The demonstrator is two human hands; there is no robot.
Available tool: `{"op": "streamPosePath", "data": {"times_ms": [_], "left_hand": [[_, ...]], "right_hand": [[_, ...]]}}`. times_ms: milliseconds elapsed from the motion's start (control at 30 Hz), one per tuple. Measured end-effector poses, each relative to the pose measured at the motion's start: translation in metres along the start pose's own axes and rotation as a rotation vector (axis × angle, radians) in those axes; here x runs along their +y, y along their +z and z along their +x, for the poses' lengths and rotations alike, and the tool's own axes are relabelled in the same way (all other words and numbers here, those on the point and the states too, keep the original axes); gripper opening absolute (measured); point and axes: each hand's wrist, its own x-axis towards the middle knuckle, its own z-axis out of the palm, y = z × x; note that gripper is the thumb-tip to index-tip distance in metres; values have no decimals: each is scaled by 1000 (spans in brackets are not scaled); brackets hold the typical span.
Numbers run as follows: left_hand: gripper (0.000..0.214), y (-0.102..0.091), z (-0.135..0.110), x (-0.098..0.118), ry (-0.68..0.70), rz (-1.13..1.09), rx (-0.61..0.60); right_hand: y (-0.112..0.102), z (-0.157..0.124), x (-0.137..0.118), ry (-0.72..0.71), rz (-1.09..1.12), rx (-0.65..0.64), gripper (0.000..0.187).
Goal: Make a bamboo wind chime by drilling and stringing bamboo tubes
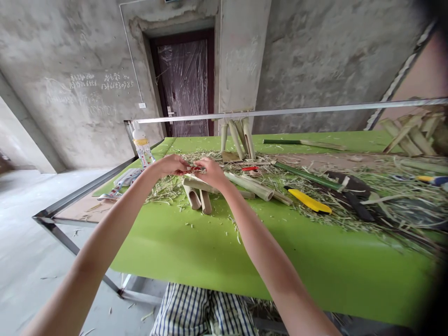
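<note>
A wide table covered in smooth bright-green sheeting [150, 247] carries everything; its bare front strip gives a clean place to set small parts where they stay easy to find. Loose, pale, curled bamboo shavings [164, 189] are strewn across the middle, and anything tiny dropped among them would probably be hard to pick out. A pale, hollow, open-ended bamboo tube [250, 185] lies to the right of the hands, near enough to roll if a wrist knocks it.

The left hand [173, 165] and right hand [212, 171] meet above the shavings, each narrowed to a fingertip pinch on one small reddish piece [196, 169] between them; what it is made of is too small to tell. For fine handling, steady forearms and one hand holding firm while the other makes small movements should serve best. Just below them lie short cut bamboo pieces [192, 193], so little room is left for dropping the wrists.

A yellow-handled, slim cutting tool [308, 201] lies well apart on the right, sensibly clear of both forearms. A smaller bright-red object [250, 168] rests amid the shavings.
</note>
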Motion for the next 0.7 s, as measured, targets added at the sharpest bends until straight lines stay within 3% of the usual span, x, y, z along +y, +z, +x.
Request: {"op": "streamPosePath", "data": {"times_ms": [67, 133, 300, 433, 700], "left_hand": [[12, 1, -2, 6, -139, -43, -87], [11, 1, -3, 12, -144, -82, -38], [15, 0, -10, 21, -23, -43, 38], [23, 2, -16, 26, 63, -22, 18], [10, 5, -8, 24, 174, 224, 111]], "right_hand": [[-2, 0, -4, 39, 76, -44, 12], [-5, 0, -7, 71, 143, -49, 8], [-21, -2, -9, 194, 319, -60, 20], [-29, -3, -7, 260, 477, -30, 18], [-33, -2, -5, 290, 826, 54, 20]]}}
